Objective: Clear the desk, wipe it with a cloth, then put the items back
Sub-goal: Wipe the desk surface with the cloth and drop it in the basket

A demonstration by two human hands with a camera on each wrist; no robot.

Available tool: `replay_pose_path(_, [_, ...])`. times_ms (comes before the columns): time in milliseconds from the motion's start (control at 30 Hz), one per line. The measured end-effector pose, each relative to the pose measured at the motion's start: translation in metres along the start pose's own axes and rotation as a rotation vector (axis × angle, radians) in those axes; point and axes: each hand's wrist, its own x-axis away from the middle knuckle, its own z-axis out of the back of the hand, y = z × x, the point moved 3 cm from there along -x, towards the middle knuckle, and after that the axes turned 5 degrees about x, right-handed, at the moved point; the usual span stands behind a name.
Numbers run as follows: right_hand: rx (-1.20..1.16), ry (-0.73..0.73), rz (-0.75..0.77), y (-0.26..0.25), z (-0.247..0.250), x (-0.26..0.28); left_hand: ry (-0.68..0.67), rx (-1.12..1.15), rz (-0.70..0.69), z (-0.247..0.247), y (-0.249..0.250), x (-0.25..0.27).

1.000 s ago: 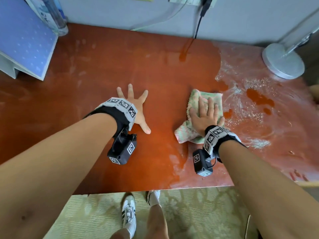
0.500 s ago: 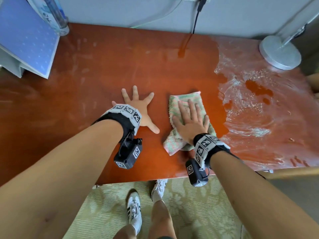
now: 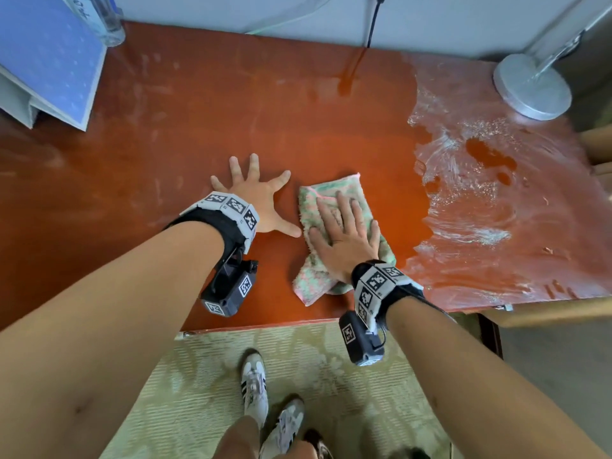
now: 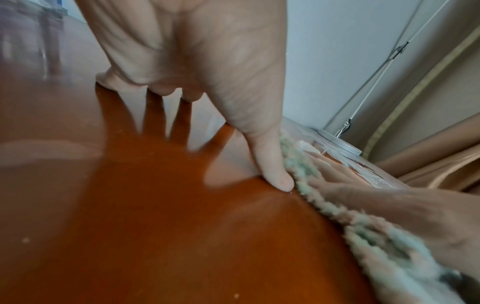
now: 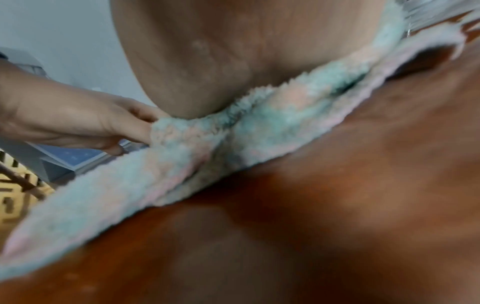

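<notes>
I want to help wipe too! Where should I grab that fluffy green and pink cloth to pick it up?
Probably the loose folded corner of the cloth nearest the desk's front edge. It sticks out free below the right hand, which presses flat on the middle. Come from the front edge and pinch that bunched corner; the left hand's thumb crowds the left side.
</notes>
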Motion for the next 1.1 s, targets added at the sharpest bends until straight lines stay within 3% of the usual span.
replay_pose_path(167, [0.022,-0.046,-0.243,0.071,0.016,0.011,-0.013,-0.004,0.01,0.001,0.001,0.004])
replay_pose_path(300, [-0.104,-0.001,-0.422,0.055,0.008,0.019,-0.012,0.032,0.008,-0.007,0.003,0.012])
replay_pose_path(367, [-0.101,0.018,-0.369,0.023,-0.005,0.022,0.005,0.021,0.01,-0.014,0.003,0.017])
replay_pose_path(467, [-0.005,0.024,-0.161,-0.01,-0.023,0.037,0.009,0.001,0.015,-0.02,0.003,0.023])
replay_pose_path(600, [0.04,0.016,0.043,0.006,-0.029,0.057,0.004,0.002,0.044,-0.021,0.006,0.03])
replay_pose_path(667, [0.062,0.03,0.016,0.03,-0.024,0.061,-0.003,0.0,0.059,-0.023,0.008,0.035])
replay_pose_path(767, [0.013,0.032,-0.196,0.061,-0.015,0.059,-0.029,0.002,0.077,-0.027,0.008,0.043])
replay_pose_path(867, [-0.043,0.071,-0.353,0.05,-0.017,0.053,-0.034,-0.012,0.085,-0.032,0.008,0.05])
replay_pose_path(933, [-0.024,0.101,-0.305,0.019,-0.028,0.052,-0.033,-0.011,0.083,-0.031,0.01,0.052])
replay_pose_path(1000, [0.026,0.148,-0.135,-0.013,-0.042,0.058,-0.045,-0.003,0.086,-0.029,0.011,0.052])
replay_pose_path(1100, [0.067,0.168,0.051,-0.018,-0.049,0.07,-0.05,-0.034,0.101,-0.027,0.014,0.055])
